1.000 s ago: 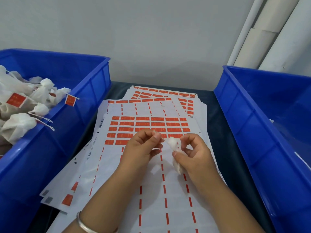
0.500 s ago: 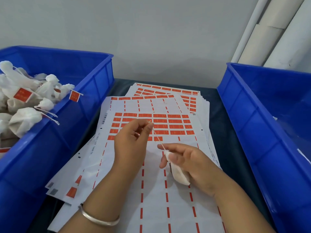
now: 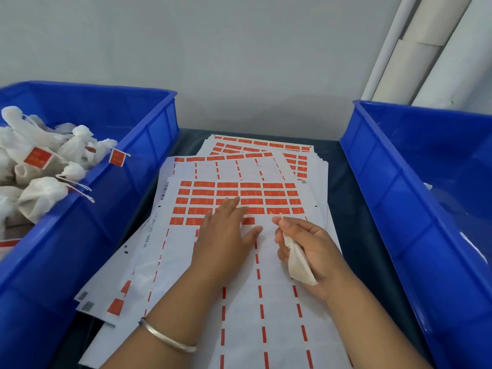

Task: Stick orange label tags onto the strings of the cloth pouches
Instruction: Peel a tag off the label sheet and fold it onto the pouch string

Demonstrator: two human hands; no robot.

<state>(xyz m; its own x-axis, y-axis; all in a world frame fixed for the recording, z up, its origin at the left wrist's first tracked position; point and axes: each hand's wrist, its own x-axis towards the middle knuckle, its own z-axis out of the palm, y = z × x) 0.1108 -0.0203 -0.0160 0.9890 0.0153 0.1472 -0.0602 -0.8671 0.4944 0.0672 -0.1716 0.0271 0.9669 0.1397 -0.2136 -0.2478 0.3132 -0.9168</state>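
A stack of white sheets [image 3: 279,302] with rows of orange labels [image 3: 250,193] lies on the dark table between two bins. My left hand [image 3: 226,235] lies flat on the top sheet, fingertips reaching onto the lowest label rows. To its right, my right hand [image 3: 308,243] holds a small white cloth pouch [image 3: 298,262] in its curled fingers. Thumb and forefinger pinch the pouch's short string [image 3: 278,216], which sticks up and to the left.
A blue bin [image 3: 127,187] on the left holds several white pouches [image 3: 42,198], some with orange tags [image 3: 37,157] on their strings. Another blue bin [image 3: 394,198] stands on the right. White pipes [image 3: 415,49] run up the wall at the back right.
My left hand let go of the string and dropped flat onto the label rows. My right hand kept the pouch and shifted slightly right; the string's free end now stands above its thumb.
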